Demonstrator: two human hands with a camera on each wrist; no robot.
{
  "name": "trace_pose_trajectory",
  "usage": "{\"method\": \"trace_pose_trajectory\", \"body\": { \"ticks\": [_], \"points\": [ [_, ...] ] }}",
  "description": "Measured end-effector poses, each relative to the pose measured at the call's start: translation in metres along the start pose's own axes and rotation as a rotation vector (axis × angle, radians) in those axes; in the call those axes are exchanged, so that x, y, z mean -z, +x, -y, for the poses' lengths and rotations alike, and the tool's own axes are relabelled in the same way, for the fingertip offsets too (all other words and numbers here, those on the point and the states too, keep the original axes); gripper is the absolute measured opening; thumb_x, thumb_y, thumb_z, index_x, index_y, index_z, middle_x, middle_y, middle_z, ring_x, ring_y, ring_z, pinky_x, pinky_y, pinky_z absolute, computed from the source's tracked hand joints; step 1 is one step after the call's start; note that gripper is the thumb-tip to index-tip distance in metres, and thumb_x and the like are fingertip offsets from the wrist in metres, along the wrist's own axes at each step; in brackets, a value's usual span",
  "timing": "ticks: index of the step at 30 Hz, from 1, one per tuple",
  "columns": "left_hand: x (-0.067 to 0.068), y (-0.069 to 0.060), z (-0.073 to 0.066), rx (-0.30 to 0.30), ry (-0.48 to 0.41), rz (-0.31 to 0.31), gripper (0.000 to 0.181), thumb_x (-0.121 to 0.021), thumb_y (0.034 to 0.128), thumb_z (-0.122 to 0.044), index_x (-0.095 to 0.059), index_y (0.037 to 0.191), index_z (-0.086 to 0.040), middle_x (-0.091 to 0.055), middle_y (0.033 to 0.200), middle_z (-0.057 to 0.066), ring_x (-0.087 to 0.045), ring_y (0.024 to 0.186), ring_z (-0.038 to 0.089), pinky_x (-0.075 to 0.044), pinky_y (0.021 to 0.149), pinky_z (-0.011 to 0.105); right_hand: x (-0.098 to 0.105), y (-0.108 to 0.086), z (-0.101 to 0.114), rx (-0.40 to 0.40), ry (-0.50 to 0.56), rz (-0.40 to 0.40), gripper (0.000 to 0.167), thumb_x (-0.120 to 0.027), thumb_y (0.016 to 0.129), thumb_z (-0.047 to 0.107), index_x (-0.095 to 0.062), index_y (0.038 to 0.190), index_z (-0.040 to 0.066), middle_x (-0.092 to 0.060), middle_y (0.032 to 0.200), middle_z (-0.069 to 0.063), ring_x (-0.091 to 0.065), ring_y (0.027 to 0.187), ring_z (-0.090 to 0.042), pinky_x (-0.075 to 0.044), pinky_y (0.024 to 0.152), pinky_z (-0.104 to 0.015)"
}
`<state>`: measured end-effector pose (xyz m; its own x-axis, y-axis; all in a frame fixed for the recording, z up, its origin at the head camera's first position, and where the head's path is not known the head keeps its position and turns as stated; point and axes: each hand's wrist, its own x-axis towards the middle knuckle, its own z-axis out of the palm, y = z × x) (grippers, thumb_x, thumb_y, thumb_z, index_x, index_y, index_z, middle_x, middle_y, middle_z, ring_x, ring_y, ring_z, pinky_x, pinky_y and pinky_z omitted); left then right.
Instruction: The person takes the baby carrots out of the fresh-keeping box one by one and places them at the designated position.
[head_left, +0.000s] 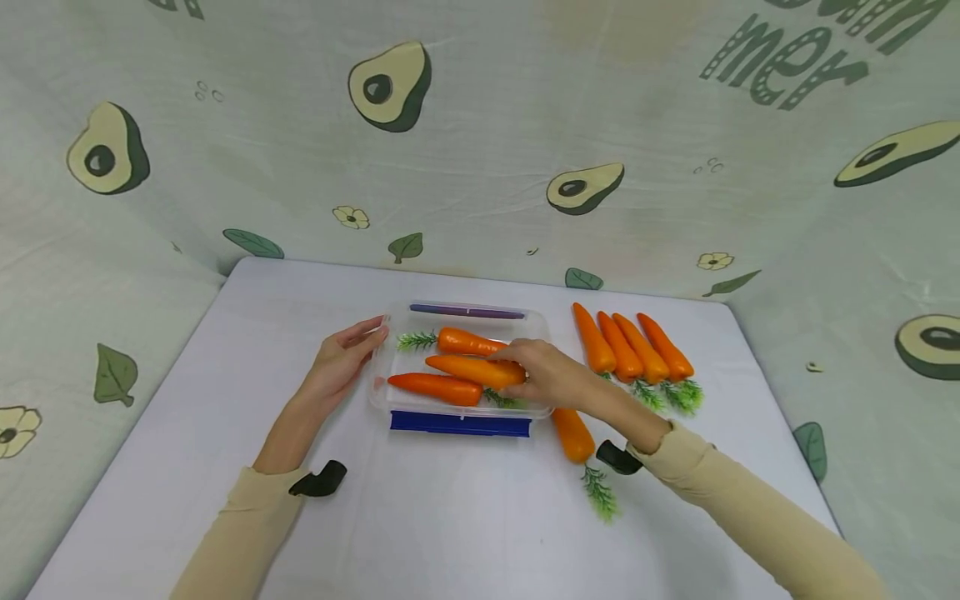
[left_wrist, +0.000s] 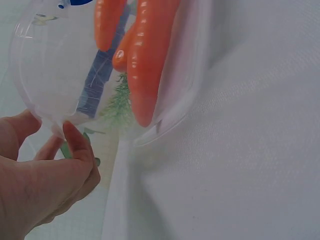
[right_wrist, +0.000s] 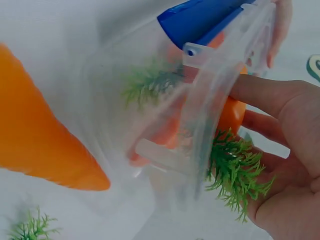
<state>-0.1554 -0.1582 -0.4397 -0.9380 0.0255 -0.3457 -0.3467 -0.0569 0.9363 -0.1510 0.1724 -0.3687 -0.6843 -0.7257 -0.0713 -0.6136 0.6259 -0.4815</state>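
Hands at the clear container: the left hand [head_left: 339, 363] pinches the container's near-left wall lightly between thumb and fingertips, while the right hand [head_left: 551, 372], thumb and fingers curled, grips the broad end of an orange carrot [head_left: 472, 367], with its leafy tuft [right_wrist: 235, 170] beside the palm in the right wrist view. The held carrot lies across the clear container [head_left: 408, 360], tip pointing left, between an upper carrot [head_left: 465, 342] and a lower carrot [head_left: 437, 387]; whether it bears on either cannot be told. A row of four carrots [head_left: 637, 343] lies to the right on the surface [head_left: 442, 508], and a loose carrot [head_left: 573, 436] lies just beside the container's near-right corner. For good handling, the left hand should steady the wall without bending it, and the right should hold the carrot level, parallel to its neighbours, with the tuft clear of the rim and the near blue clip [head_left: 459, 423]. A gentle, late release would probably limit rolling; a tilted carrot could ride up on the others.
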Motion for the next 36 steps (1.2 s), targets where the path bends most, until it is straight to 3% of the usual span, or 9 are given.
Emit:
{"method": "trace_pose_trajectory", "body": {
  "ticks": [3, 10, 17, 26, 36],
  "points": [
    [0.0, 0.0, 0.0, -0.002, 0.004, 0.002, 0.061, -0.067, 0.1014, -0.036, -0.048, 0.154, -0.012, -0.041, 0.16, 0.007, -0.045, 0.135, 0.016, -0.035, 0.118, 0.034, 0.007, -0.005, 0.004, -0.035, 0.008, -0.029, 0.05, -0.084, 0.088, 0.017, -0.067, 0.133, 0.002, -0.07, 0.118, -0.01, -0.06, 0.094, -0.019, -0.058, 0.088, -0.035],
    [0.002, -0.001, -0.001, -0.012, 0.027, -0.002, 0.061, -0.066, 0.1018, -0.036, -0.048, 0.155, -0.012, -0.043, 0.159, 0.008, -0.046, 0.126, 0.013, -0.037, 0.117, 0.031, 0.025, -0.016, 0.011, -0.028, 0.025, -0.092, 0.053, -0.085, 0.087, 0.017, -0.066, 0.134, 0.0, -0.07, 0.117, -0.011, -0.061, 0.095, -0.021, -0.059, 0.084, -0.039],
    [0.003, 0.001, 0.0, -0.016, 0.035, 0.001, 0.063, -0.068, 0.1005, -0.038, -0.049, 0.154, -0.012, -0.044, 0.158, 0.007, -0.048, 0.12, 0.011, -0.039, 0.113, 0.028, 0.037, -0.034, 0.003, -0.025, 0.08, -0.169, 0.048, -0.083, 0.089, 0.015, -0.067, 0.131, 0.0, -0.07, 0.108, -0.005, -0.062, 0.093, -0.018, -0.06, 0.08, -0.037],
    [0.003, 0.0, 0.0, -0.002, 0.021, 0.0, 0.064, -0.069, 0.0999, -0.037, -0.048, 0.155, -0.012, -0.041, 0.161, 0.006, -0.045, 0.132, 0.01, -0.036, 0.118, 0.03, 0.039, -0.058, -0.012, -0.125, 0.122, -0.275, 0.051, -0.085, 0.086, 0.014, -0.067, 0.131, -0.001, -0.072, 0.115, -0.01, -0.067, 0.099, -0.023, -0.062, 0.083, -0.04],
    [0.002, 0.001, 0.001, -0.004, 0.009, 0.0, 0.061, -0.067, 0.1014, -0.035, -0.049, 0.154, -0.01, -0.044, 0.159, 0.007, -0.048, 0.128, 0.01, -0.036, 0.117, 0.029, 0.026, -0.091, -0.037, -0.278, 0.144, -0.402, 0.055, -0.087, 0.085, 0.017, -0.066, 0.132, -0.003, -0.072, 0.115, -0.017, -0.069, 0.101, -0.031, -0.061, 0.083, -0.045]
  ]
}}
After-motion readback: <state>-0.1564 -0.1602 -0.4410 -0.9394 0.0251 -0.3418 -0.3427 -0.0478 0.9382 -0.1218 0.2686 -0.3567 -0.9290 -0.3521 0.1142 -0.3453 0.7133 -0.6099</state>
